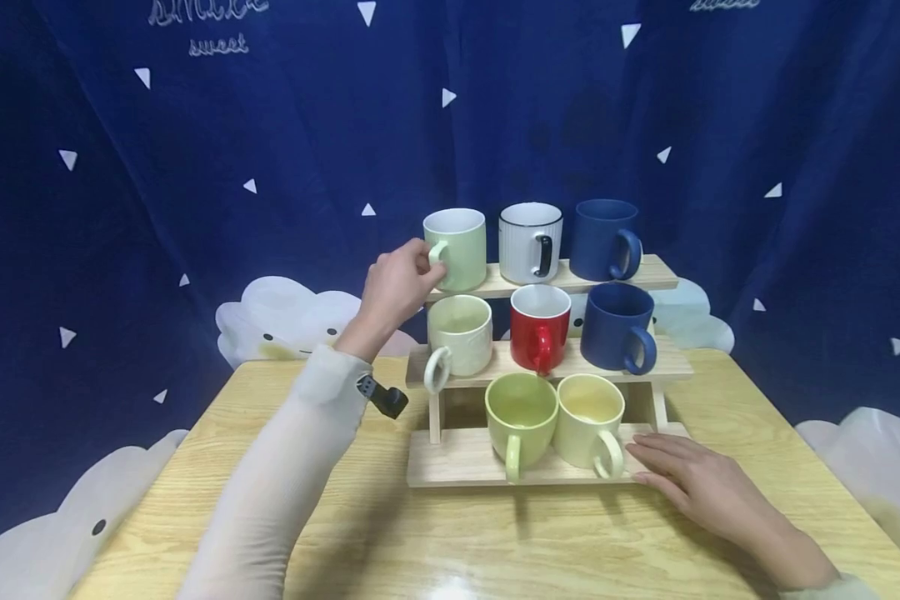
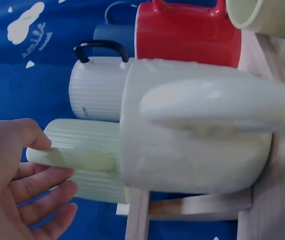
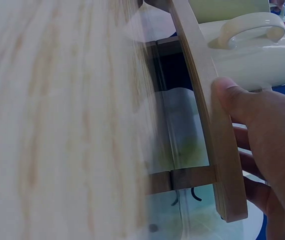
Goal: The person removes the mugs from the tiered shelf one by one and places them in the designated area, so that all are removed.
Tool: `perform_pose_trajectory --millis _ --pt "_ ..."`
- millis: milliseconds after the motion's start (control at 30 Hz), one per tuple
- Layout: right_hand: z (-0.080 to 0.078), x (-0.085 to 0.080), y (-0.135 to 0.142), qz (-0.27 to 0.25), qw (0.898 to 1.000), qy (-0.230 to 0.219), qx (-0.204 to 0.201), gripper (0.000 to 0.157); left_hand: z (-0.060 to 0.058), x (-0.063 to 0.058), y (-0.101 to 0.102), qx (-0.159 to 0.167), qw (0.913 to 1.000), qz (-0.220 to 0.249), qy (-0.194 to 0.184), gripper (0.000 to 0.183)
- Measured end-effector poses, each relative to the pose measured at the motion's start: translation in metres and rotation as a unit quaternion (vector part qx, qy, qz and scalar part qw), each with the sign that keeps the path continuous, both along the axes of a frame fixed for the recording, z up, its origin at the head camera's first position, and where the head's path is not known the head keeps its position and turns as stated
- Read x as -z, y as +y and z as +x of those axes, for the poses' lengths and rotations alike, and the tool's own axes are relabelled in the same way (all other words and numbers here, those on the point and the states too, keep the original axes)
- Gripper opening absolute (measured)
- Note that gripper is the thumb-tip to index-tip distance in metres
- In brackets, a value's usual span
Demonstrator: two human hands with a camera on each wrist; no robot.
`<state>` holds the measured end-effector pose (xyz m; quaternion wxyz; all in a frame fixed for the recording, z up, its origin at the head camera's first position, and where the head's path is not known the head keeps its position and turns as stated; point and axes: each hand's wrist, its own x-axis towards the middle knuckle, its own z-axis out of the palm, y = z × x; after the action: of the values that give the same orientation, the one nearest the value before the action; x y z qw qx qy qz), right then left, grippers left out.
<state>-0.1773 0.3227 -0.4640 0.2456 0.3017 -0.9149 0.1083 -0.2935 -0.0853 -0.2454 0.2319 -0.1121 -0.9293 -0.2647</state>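
A: Where's the pale green mug [image 1: 468,257]?
B: On the top shelf [image 1: 660,273], at the L end. It looks upright. Can't tell if the base sits flat, b/c the cream mug [image 1: 472,340] hides it in the L wrist view.

A: Which hand is near it?
B: The L hand [image 1: 397,285]. The R hand [image 1: 693,475] is way down low, on the other side.

A: What do the L hand's fingers do?
B: They pinch the handle [image 1: 438,253]: thumb on one side, the rest on the other. The mug's round part is just past the fingertips, to the R.

A: Which way does the handle go?
B: Its long way runs up + down. It pokes out front + L, right at the hand. I think any move hangs on that, b/c the hand has only that one side.

A: What's close by?
B: The white mug w/ black handle [image 1: 523,250] is just to the R, small gap. The cream mug is in front + lower.

A: And the R hand?
B: No mug in it. Its fingers lie pretty straight on the bottom shelf [image 1: 453,467], R end, beside the pale yellow mug [image 1: 579,433].
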Motion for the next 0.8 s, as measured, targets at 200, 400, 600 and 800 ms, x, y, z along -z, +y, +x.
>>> perform_pose_trajectory --millis 200,400,600,800 --pt "0.001 -0.002 -0.002 -0.005 1.000 0.003 -0.006 0.042 -0.006 -0.008 -0.013 0.005 0.9991 0.012 -0.040 0.027" --pt "0.000 -0.002 -0.001 -0.006 1.000 0.008 -0.008 0.043 -0.014 -0.017 -0.029 0.078 0.9829 0.096 -0.137 0.026" --pt "0.000 -0.002 0.000 -0.008 1.000 0.011 -0.005 0.043 -0.022 -0.014 -0.037 0.164 0.9432 0.206 -0.203 0.036" --pt "0.000 0.000 0.000 -0.009 1.000 0.008 -0.006 0.043 -0.021 -0.012 -0.038 0.164 0.9293 0.259 -0.206 0.029"
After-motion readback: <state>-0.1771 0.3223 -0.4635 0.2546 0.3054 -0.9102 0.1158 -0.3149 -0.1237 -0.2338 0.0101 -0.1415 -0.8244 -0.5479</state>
